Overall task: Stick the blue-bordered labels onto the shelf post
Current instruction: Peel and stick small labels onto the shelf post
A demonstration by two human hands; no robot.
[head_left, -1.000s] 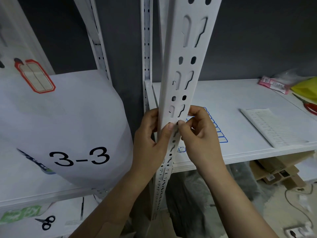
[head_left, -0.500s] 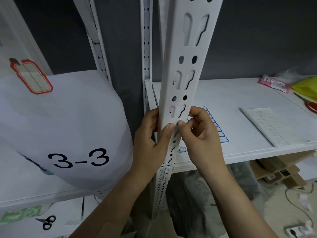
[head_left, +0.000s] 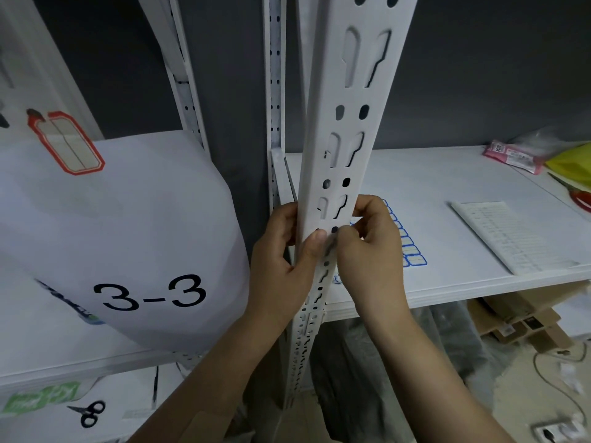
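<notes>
The white slotted shelf post (head_left: pixel 351 123) stands upright in the middle of the view. My left hand (head_left: pixel 281 251) wraps the post from the left, with its thumb pressed flat on the front face. My right hand (head_left: pixel 374 247) is at the post's right edge, fingertips pinched beside the left thumb on a small pale label (head_left: pixel 355 219) that the fingers mostly hide. Behind the right hand, the sheet of blue-bordered labels (head_left: pixel 412 255) lies on the white shelf (head_left: pixel 431 193). A small blue-edged scrap (head_left: pixel 336 278) lies near the shelf's front edge.
A large white bag marked 3-3 (head_left: pixel 128 238) with a red-bordered label (head_left: pixel 68 142) fills the left shelf. A white paper pad (head_left: pixel 508 235), a pink packet (head_left: pixel 511 156) and a yellow bag (head_left: pixel 572 163) lie on the right shelf. Scissors (head_left: pixel 89 412) lie at the lower left, and cardboard boxes (head_left: pixel 524 321) sit under the shelf.
Both hands stay at the same height on the post. The right fingertips have closed in slightly toward the left thumb.
</notes>
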